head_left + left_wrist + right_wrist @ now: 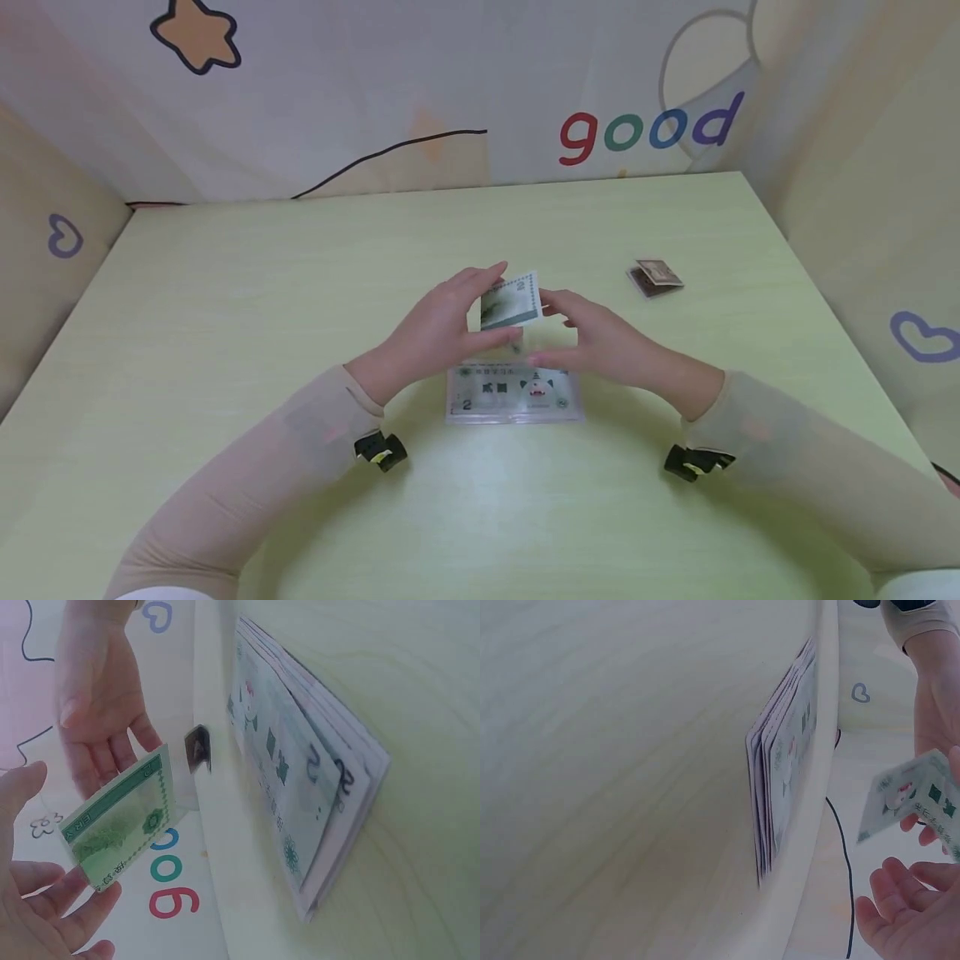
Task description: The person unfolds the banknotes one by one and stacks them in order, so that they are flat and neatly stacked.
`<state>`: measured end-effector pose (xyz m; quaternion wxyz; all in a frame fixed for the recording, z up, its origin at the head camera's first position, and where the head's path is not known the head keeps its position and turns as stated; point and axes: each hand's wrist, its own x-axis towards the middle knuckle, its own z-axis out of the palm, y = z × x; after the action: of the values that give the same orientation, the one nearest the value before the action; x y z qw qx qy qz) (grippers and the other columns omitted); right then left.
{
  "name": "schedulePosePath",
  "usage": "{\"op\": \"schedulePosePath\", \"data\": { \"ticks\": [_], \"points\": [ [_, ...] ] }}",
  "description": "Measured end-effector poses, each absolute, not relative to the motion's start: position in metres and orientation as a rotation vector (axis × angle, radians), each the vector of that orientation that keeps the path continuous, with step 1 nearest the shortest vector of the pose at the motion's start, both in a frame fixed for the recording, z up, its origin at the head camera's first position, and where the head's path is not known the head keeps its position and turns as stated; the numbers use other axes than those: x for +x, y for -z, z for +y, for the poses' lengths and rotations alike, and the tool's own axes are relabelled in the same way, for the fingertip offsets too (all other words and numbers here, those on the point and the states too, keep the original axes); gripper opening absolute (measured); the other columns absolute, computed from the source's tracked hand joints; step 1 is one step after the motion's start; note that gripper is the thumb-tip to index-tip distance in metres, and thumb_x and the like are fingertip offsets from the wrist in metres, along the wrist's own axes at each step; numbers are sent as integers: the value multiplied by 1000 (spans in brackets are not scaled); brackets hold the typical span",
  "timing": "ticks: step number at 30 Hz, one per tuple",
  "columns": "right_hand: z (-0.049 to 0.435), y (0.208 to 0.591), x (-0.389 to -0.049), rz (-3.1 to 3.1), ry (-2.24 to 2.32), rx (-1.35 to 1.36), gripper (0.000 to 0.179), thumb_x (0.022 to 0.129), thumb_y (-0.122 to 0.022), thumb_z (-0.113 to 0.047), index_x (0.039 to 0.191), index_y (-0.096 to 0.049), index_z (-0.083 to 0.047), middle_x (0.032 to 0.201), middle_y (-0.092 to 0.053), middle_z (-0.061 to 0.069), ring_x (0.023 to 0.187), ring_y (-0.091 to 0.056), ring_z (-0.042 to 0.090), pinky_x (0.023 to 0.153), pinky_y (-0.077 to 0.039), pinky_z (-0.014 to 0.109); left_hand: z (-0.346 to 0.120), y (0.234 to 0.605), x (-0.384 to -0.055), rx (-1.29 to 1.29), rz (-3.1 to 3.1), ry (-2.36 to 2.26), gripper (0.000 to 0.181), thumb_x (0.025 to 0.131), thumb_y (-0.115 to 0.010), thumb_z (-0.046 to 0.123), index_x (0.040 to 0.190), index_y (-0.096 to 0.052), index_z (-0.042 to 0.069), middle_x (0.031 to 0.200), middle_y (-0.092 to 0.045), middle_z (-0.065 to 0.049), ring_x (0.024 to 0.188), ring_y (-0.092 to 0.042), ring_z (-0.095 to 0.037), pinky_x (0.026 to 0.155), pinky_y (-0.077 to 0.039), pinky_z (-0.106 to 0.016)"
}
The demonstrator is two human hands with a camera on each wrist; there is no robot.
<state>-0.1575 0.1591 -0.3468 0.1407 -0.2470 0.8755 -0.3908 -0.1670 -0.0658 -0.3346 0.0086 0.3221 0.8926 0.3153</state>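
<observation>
My left hand (457, 321) holds a folded green play banknote (512, 302) above the table, fingers at its far edge and thumb along the near side. In the right wrist view the crease in the banknote (904, 791) shows two panels. My right hand (600, 333) has its fingertips close to the banknote's right edge, thumb spread apart from it. Below both hands lies a stack of play banknotes (517, 396), with a "2" printed on the top one. Seen from the left wrist, several layers show in the stack (285, 765).
A small folded brown banknote (656, 277) lies to the back right, half raised at its fold. The pale wooden table (300, 275) meets a printed cloth backdrop (375, 83) at the back, with cloth also at both sides.
</observation>
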Motion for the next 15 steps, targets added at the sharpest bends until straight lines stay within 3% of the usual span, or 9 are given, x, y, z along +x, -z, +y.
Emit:
{"op": "schedulePosePath", "data": {
  "ticks": [15],
  "points": [
    [158, 353, -158, 2588, 996, -739, 73, 77, -76, -35, 137, -44, -6, 138, -43, 10, 127, -39, 27, 102, -35, 49, -63, 341, -161, 926, 2431, -1471, 70, 81, -74, 18, 140, -37, 6, 121, -50, -5, 118, -51, -25, 98, -41, -41]
  ]
}}
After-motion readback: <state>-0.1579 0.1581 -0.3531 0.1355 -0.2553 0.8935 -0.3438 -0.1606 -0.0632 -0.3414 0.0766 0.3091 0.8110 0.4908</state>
